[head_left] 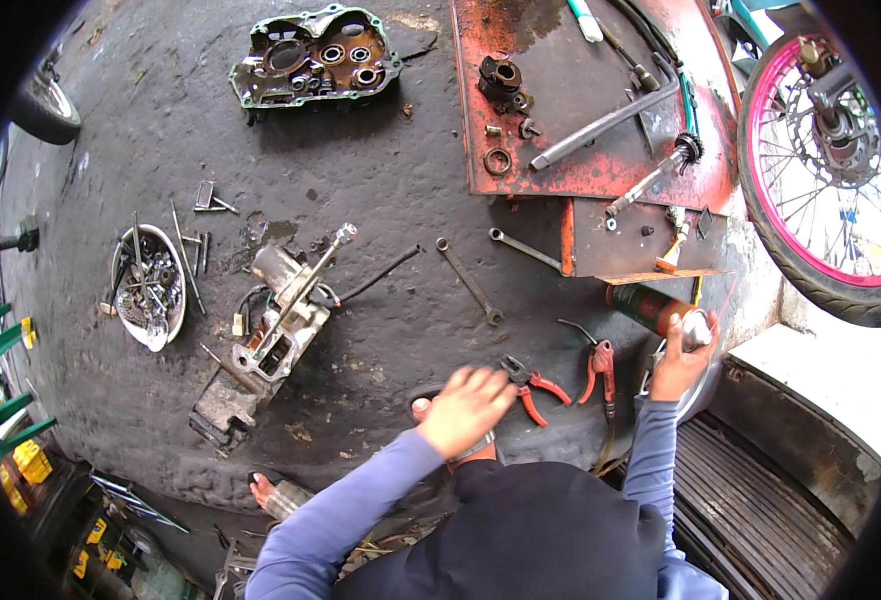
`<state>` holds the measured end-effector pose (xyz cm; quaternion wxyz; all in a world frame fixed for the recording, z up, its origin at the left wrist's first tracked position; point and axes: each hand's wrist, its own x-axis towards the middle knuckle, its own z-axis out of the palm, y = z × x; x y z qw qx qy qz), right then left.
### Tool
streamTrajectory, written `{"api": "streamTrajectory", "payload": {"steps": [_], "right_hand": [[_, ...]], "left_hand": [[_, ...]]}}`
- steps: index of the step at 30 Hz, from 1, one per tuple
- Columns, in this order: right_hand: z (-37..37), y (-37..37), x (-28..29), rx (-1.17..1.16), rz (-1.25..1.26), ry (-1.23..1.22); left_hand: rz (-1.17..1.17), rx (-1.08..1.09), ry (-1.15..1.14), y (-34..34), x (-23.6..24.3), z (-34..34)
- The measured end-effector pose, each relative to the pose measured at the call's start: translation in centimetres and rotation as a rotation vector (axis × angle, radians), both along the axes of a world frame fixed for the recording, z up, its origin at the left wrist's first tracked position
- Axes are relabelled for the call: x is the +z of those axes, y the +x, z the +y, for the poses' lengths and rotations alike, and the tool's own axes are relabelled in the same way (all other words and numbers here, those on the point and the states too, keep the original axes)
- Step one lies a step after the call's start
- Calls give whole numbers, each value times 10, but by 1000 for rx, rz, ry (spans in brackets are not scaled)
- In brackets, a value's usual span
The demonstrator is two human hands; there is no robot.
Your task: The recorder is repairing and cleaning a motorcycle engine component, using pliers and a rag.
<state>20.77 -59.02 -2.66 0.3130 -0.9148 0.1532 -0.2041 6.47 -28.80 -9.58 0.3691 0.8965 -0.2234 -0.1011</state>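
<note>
My right hand [679,362] is wrapped round the capped end of a dark red and green spray can [645,307], which lies tilted beside the red metal bench. My left hand [468,410] is stretched out with its fingers apart, slightly blurred and holding nothing. Closest to it are red-handled pliers [537,388], whose jaws lie just past its fingertips. Between the two hands rests a red air blow gun [603,372] with a thin bent nozzle and a hose. An open-end wrench [470,281] lies on the dark floor ahead of my left hand.
Left of centre sits a greasy engine part [286,315] with a long rod across it. An oval bowl [177,338] of small parts stands farther left. An opened engine casing [318,95] lies far off. Tools cover the red bench [561,178]; a pink-rimmed wheel [758,160] stands right.
</note>
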Motion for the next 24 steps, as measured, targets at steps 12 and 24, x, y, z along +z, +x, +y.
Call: {"api": "streamTrajectory", "payload": {"steps": [12,24], "right_hand": [[52,-154,-56,745,748,-416],[96,-105,-31,1105,799,46]], "left_hand": [[-152,-99,178,10,-44,-72],[642,-85,-71,27,10,29]]}}
